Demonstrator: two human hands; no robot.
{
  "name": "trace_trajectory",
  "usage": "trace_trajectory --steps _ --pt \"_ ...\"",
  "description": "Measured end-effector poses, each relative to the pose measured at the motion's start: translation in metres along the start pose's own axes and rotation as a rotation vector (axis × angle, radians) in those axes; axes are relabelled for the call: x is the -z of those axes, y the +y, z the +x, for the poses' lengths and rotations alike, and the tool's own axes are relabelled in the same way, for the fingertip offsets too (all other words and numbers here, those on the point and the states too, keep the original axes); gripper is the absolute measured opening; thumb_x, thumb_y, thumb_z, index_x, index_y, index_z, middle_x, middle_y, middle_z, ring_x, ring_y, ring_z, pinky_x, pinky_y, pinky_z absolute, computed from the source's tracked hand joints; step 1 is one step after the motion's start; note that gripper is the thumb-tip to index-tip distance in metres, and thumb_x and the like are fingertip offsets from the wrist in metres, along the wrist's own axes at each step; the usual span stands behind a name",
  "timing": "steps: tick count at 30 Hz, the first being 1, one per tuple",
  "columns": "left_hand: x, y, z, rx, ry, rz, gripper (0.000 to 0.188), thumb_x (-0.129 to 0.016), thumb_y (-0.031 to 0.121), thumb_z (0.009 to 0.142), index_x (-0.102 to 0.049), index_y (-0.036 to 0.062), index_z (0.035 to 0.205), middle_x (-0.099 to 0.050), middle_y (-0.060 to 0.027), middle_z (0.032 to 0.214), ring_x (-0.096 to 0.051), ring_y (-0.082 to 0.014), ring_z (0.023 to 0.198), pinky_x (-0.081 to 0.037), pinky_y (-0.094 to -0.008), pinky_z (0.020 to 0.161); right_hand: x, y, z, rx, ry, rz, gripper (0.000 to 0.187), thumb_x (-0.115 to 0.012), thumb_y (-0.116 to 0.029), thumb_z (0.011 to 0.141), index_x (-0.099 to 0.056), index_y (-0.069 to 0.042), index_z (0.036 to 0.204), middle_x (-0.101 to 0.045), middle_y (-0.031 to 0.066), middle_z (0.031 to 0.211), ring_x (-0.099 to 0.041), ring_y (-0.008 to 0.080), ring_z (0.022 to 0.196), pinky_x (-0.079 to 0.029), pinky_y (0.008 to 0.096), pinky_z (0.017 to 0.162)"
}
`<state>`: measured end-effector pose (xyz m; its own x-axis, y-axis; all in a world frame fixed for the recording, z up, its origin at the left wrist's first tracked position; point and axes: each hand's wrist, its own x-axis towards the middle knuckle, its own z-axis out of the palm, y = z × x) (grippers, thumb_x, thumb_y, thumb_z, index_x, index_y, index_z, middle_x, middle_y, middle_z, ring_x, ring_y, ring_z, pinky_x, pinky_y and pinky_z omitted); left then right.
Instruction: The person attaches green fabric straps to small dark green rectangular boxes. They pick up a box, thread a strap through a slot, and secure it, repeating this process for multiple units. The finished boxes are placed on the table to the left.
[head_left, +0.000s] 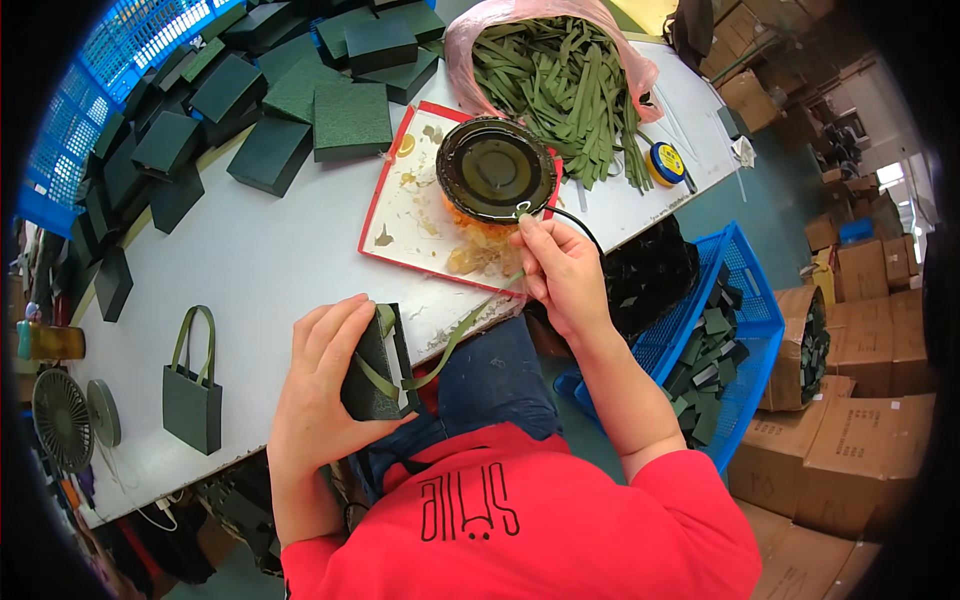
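Left hand: the left hand (325,375) is curled around a dark green box (368,395), thumb along its near side and fingers over its far side.
Held box: within the left hand's grip, tilted, just above the bench (270,250) edge and the person's lap; its open side is turned toward the right hand.
Right hand: the right hand (562,270) is narrowed to a pinch, with the green strap (455,345) at its fingers; the exact grip point is too small to tell.
Strap: runs from the right hand down to the dark green box, to the left of that hand and nearer the body.
Round pan: the black pan (490,165) holds a dark, glossy content; the right fingertips are at its near rim, contact cannot be told.
Tray: the white tray (400,235) with red edges lies under the pan, marked with amber residue.
Finished-shape item: a handled green box (192,415) stands on the bench, left of the left hand.
Strap stock: a pink bag (464,55) of loose green straps (560,90) lies beyond the pan, beside a yellow-and-blue tin (666,163).
Box stock: dark green boxes (352,122) are heaped at far left, near a blue basket (85,110).
Right side: a blue crate (765,310) of green pieces, below bench level; brown cartons (850,440) beyond.
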<state>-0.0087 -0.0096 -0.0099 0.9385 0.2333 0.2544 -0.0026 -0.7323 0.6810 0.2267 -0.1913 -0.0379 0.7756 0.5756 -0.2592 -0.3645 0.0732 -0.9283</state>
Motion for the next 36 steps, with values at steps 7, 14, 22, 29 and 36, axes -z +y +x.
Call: trace_trajectory --steps 7,14,22,29,36 --pt "-0.001 -0.002 -0.001 0.005 0.003 0.006 0.111 -0.094 0.013 0.044 -0.049 0.0027 0.145 -0.051 -0.0169 0.145 -0.047 -0.0404 0.132 -0.042 -0.0482 0.110 0.005 -0.002 0.003 -0.056 0.021 0.029 0.027 -0.065 -0.027 0.102 -0.068 -0.002 0.091 -0.055 -0.0024 0.064 -0.040 0.0039 0.044 -0.027 0.0210 0.040" --pt "0.004 -0.005 -0.003 -0.001 0.026 -0.029 0.110 -0.095 0.016 0.046 -0.049 0.0019 0.144 -0.051 -0.0170 0.145 -0.048 -0.0387 0.132 -0.041 -0.0462 0.111 -0.007 -0.004 -0.031 -0.004 -0.099 -0.031 0.025 -0.064 -0.024 0.103 -0.068 -0.001 0.093 -0.055 -0.0028 0.066 -0.043 0.0028 0.048 -0.031 0.0200 0.045" --pt "0.005 -0.003 0.003 -0.093 -0.014 -0.256 0.107 -0.093 0.016 0.054 -0.045 0.0049 0.148 -0.054 -0.0127 0.143 -0.048 -0.0374 0.129 -0.044 -0.0449 0.107 -0.036 -0.009 -0.054 -0.259 -0.533 -0.195 0.021 -0.068 -0.022 0.101 -0.069 -0.002 0.096 -0.066 -0.0037 0.086 -0.053 -0.0005 0.076 -0.041 0.0181 0.064" --pt "0.005 0.001 0.005 -0.129 -0.016 -0.241 0.102 -0.091 0.014 0.054 -0.046 0.0045 0.146 -0.055 -0.0124 0.142 -0.052 -0.0394 0.123 -0.047 -0.0455 0.103 -0.050 -0.011 -0.046 -0.306 -0.580 -0.313 0.023 -0.067 -0.022 0.101 -0.067 -0.002 0.091 -0.066 -0.0029 0.082 -0.055 0.0009 0.073 -0.043 0.0194 0.065" --pt "0.005 0.003 0.005 -0.130 -0.027 -0.243 0.097 -0.089 0.013 0.055 -0.050 0.0045 0.144 -0.058 -0.0129 0.140 -0.053 -0.0387 0.123 -0.047 -0.0463 0.102 -0.053 -0.009 -0.045 -0.285 -0.594 -0.339 0.022 -0.066 -0.020 0.099 -0.066 -0.005 0.083 -0.058 -0.0067 0.071 -0.048 -0.0001 0.063 -0.035 0.0200 0.054"
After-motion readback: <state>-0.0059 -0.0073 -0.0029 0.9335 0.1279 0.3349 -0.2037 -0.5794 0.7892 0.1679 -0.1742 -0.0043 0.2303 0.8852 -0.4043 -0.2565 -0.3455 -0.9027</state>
